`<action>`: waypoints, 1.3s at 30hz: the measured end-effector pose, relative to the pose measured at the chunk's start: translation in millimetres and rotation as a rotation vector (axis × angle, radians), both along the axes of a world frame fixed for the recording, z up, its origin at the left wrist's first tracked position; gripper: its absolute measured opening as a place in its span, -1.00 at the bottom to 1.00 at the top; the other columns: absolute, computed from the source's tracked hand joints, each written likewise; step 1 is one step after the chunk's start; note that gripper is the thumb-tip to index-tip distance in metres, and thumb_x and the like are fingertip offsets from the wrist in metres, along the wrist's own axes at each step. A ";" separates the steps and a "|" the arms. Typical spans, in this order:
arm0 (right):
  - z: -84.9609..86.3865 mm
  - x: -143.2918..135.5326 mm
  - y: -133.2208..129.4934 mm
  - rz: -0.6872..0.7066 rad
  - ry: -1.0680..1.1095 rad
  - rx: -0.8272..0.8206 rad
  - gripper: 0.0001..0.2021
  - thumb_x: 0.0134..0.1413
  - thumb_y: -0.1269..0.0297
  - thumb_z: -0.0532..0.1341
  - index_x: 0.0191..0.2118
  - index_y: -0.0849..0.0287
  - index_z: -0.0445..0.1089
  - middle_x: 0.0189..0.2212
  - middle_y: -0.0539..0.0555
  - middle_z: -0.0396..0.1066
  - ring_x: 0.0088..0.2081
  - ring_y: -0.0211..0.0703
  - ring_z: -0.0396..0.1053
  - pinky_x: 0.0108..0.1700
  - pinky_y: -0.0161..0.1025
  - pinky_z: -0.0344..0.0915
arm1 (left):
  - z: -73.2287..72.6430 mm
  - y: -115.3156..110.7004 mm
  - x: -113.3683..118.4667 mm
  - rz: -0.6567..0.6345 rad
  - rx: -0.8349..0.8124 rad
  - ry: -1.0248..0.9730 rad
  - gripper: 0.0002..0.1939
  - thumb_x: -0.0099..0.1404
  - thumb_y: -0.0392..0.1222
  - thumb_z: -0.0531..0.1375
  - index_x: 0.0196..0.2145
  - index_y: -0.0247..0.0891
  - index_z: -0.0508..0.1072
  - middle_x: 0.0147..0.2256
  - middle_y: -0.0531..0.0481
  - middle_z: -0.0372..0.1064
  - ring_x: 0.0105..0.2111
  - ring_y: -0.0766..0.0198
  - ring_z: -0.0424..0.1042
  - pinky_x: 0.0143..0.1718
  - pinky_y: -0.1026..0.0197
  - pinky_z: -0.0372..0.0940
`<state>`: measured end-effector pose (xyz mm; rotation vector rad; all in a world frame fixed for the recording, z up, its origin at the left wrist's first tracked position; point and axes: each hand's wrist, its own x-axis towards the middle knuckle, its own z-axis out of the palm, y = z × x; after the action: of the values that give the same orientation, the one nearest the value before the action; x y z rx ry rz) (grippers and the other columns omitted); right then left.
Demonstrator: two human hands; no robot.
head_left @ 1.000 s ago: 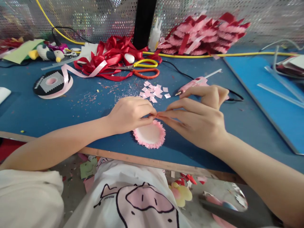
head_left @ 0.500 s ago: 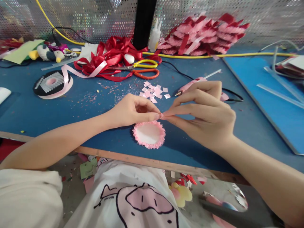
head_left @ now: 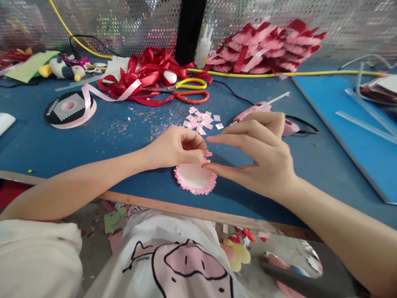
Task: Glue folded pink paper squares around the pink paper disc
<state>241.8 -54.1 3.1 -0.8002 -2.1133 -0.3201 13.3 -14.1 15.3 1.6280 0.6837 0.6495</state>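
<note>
Between the thumb and forefinger of my left hand is a small piece of pink ribbon, its end sticking out to the right. My right hand is open beside it, thumb and forefinger spread apart, the thumb tip near the edge of a round white disc. Pink frilled trim runs around that disc, which lies flat on the table under my fingertips. Just beyond my hands lies a loose pile of pink ribbon squares. Behind my right hand a pink glue gun is partly hidden.
A spool of pink ribbon lies at the left. Scissors rest by tangled red ribbon. Farther back are a glue bottle and a stack of pink-and-red frilled pieces. A blue board lies at the right.
My right thumb and forefinger have parted from the ribbon piece, the thumb dropping toward the disc. My left hand keeps its pinch, slightly lower.
</note>
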 end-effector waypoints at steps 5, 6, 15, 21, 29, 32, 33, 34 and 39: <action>1.1 -0.9 -3.8 -0.063 -0.024 0.020 -0.93 0.30 0.14 0.43 -0.13 -0.14 0.60 -0.29 0.03 0.60 -0.06 0.12 0.44 -0.08 0.12 0.31 | -1.1 0.6 0.2 -0.002 -0.008 0.032 -0.88 0.14 -0.21 0.40 -0.39 -0.31 0.60 -0.53 0.12 0.42 -0.53 0.48 0.27 -0.51 0.37 0.17; 1.5 -0.6 -3.7 -0.064 -0.029 0.031 -0.94 0.29 0.16 0.44 -0.15 -0.13 0.61 -0.29 0.02 0.61 -0.06 0.11 0.44 -0.09 0.12 0.31 | -1.1 0.9 0.2 -0.001 -0.009 0.026 -0.88 0.15 -0.20 0.40 -0.39 -0.31 0.60 -0.52 0.11 0.44 -0.53 0.48 0.28 -0.50 0.37 0.18; 1.4 -0.5 -2.4 -0.056 -0.041 0.077 -0.89 0.25 0.29 0.47 -0.20 -0.10 0.58 -0.32 -0.04 0.63 -0.07 0.12 0.49 -0.12 0.12 0.30 | 2.5 1.6 0.0 0.034 0.006 0.074 -0.96 0.12 -0.30 0.36 -0.41 -0.31 0.62 -0.50 0.08 0.52 -0.51 0.46 0.36 -0.47 0.38 0.25; 1.3 -3.3 -5.6 -0.074 -0.032 0.087 -0.84 0.24 0.36 0.43 -0.25 -0.11 0.54 -0.36 -0.07 0.61 -0.09 0.12 0.50 -0.10 0.11 0.27 | 1.9 2.1 -0.2 0.017 0.011 0.112 -0.98 0.14 -0.32 0.36 -0.40 -0.31 0.62 -0.50 0.08 0.53 -0.50 0.46 0.37 -0.44 0.37 0.27; 0.4 -3.3 0.6 -0.079 0.039 0.014 -0.86 0.20 0.39 0.42 -0.30 -0.01 0.51 -0.36 -0.02 0.59 -0.13 0.07 0.47 -0.11 0.08 0.34 | -8.7 7.4 -0.9 0.031 -0.083 -0.066 -0.76 0.25 -0.24 0.44 -0.18 -0.29 0.51 -0.28 -0.03 0.62 -0.27 0.32 0.61 -0.18 0.24 0.47; 2.2 -2.9 -0.5 -0.109 0.023 -0.048 -0.89 0.31 0.30 0.40 -0.28 -0.06 0.56 -0.35 0.00 0.60 -0.10 0.08 0.48 -0.08 0.11 0.34 | -10.5 9.1 -1.7 0.041 -0.151 -0.093 -0.69 0.22 -0.32 0.45 -0.15 -0.26 0.43 -0.29 -0.02 0.61 -0.29 0.35 0.61 -0.20 0.28 0.46; 2.6 -2.7 -1.1 -0.112 0.017 -0.053 -0.90 0.33 0.27 0.40 -0.27 -0.08 0.57 -0.35 0.00 0.60 -0.09 0.08 0.48 -0.08 0.12 0.35 | -10.7 9.5 -1.9 0.040 -0.170 -0.105 -0.67 0.21 -0.34 0.45 -0.16 -0.26 0.41 -0.29 -0.01 0.61 -0.31 0.37 0.60 -0.21 0.29 0.45; 2.8 -2.3 -1.6 -0.111 0.011 -0.044 -0.91 0.33 0.24 0.40 -0.26 -0.09 0.58 -0.35 -0.01 0.60 -0.09 0.08 0.49 -0.09 0.12 0.35 | -10.6 9.9 -2.0 0.037 -0.185 -0.117 -0.65 0.19 -0.36 0.45 -0.16 -0.25 0.39 -0.29 -0.01 0.61 -0.32 0.39 0.60 -0.21 0.30 0.45; -0.4 0.7 0.2 -0.099 -0.014 0.062 -0.93 0.31 0.24 0.44 -0.20 -0.13 0.59 -0.35 -0.05 0.61 -0.09 0.06 0.51 -0.12 0.09 0.32 | -9.2 9.7 -0.9 0.037 -0.224 -0.134 -0.58 0.15 -0.37 0.44 -0.17 -0.22 0.31 -0.31 0.01 0.60 -0.36 0.39 0.57 -0.24 0.28 0.43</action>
<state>242.5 -53.9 2.8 -0.8699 -2.0703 -0.4423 12.4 -4.4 6.1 1.3564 0.6647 0.6769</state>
